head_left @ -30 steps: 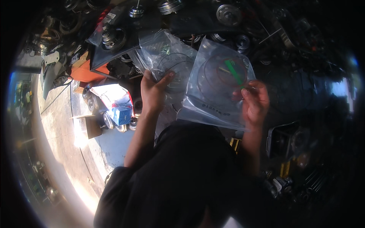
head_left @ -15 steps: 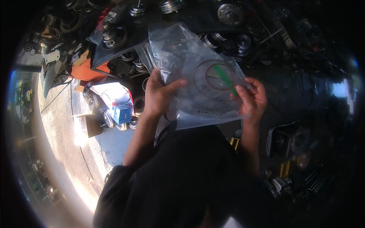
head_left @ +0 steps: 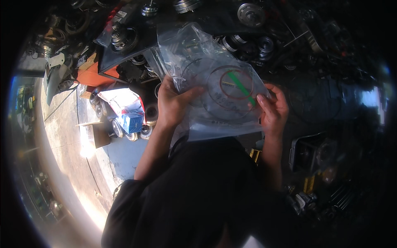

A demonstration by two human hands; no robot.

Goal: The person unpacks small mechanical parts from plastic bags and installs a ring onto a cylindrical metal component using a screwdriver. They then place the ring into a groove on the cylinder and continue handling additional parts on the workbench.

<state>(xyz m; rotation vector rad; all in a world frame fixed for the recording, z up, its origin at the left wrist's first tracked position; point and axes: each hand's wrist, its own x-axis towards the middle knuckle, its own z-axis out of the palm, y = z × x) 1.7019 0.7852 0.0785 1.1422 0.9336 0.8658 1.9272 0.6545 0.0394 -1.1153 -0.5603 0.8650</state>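
Note:
A clear plastic bag (head_left: 198,118) is spread between my two hands in front of my chest. Inside it show thin dark rings, a smaller reddish-brown ring (head_left: 222,87) and a green strip (head_left: 240,87) lying slantwise across that ring. My left hand (head_left: 175,101) grips the bag's left side, thumb on top and the other fingers out of sight beneath. At the right edge, my right hand (head_left: 273,106) pinches the plastic between thumb and fingers, close to the strip's lower end.
A dark workbench (head_left: 165,31) beyond the bag carries metal gears and drums, including a round metal drum (head_left: 251,15). To the left, a blue box (head_left: 132,123) and white packaging sit among round metal parts. A black bin (head_left: 306,153) stands at the right.
The bag has shifted slightly left and its tilt has changed a little, so the rings inside show more plainly. Both hands keep their hold.

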